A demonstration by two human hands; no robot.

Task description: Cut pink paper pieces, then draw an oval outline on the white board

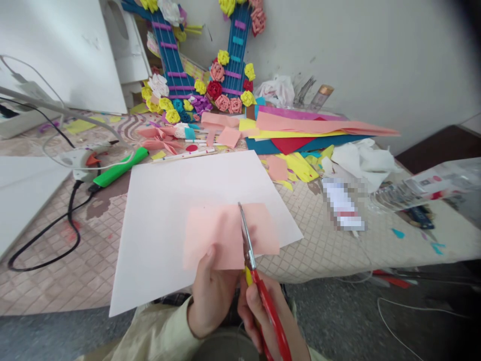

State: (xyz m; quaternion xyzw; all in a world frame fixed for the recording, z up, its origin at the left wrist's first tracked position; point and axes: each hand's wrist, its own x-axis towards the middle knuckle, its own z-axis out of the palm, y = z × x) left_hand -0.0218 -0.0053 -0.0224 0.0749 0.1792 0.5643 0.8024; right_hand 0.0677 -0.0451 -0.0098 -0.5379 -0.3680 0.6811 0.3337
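Pink paper (227,245) crossed by red-handled scissors (259,283).
Thin, flat, roughly rectangular, raised over the near part of a white board (158,240), with bottom edges out of line either side of the blades; silver blades nearly together, slanting away, tips by the far edge, yellow inside the handles.

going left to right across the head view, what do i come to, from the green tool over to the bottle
Green tool → left hand → red-handled scissors → phone → clear bottle.
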